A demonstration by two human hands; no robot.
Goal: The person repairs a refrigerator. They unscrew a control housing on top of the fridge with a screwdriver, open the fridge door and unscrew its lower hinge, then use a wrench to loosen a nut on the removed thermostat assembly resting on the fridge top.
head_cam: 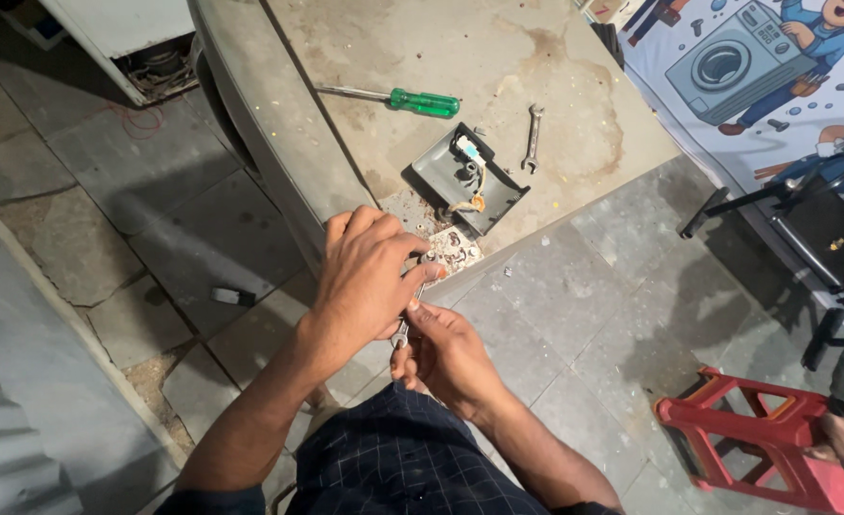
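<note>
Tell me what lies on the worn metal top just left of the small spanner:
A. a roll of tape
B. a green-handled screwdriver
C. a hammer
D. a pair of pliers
B: the green-handled screwdriver lies flat on the metal top, left of the spanner.

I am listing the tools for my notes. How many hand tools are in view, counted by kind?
Screwdriver, green handle, on the slab: 1
Open-ended spanner, on the slab: 1
Small metal tool, held between the left hand and right hand: 1
Total: 3
</note>
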